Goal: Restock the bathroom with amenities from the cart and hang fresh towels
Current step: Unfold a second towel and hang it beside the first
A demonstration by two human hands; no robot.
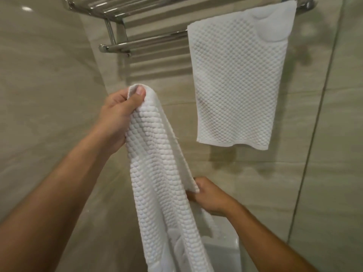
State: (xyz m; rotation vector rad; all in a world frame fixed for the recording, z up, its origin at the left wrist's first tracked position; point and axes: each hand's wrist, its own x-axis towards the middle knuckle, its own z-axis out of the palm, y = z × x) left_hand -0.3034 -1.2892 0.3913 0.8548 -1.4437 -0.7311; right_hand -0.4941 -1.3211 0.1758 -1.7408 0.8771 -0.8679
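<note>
A white waffle-textured towel (157, 173) hangs down between my hands in front of the tiled wall. My left hand (117, 112) pinches its top corner, thumb on the cloth. Lower and to the right, my right hand (208, 197) grips a side edge of the same towel. A second white towel (239, 81) hangs flat from the chrome towel rack (141, 43), on the right part of its lower bar. The bar's left part is bare.
The rack's upper shelf of chrome rods (110, 8) runs across the top of the view. Beige tiled walls surround it, with a glass panel edge (314, 134) at the right. A white fixture (222, 252) shows below, between my arms.
</note>
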